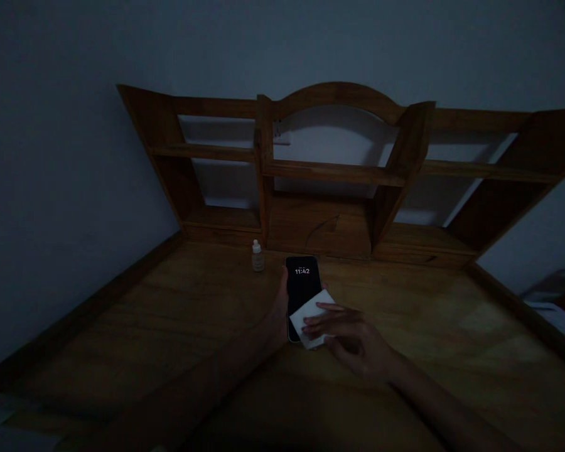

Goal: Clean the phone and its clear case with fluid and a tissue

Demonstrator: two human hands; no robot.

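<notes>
Phone (302,282) is standing long axis near-vertical in view, top pointing away toward the shelf unit (329,169), lit screen facing the camera, raised over the desk (169,326). Left hand (279,309) is gripping its left edge. Right hand (353,339) is pressing a white cloth (308,314) on the lower screen. Small bottle (257,257) is standing just left.

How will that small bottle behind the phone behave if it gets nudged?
The small bottle stands upright on the wooden desk, tall for its narrow base, so it would probably tip rather than slide. It looks round, so once down it may roll. It seems small and light; a brush from the left hand holding the phone could topple it.
</notes>
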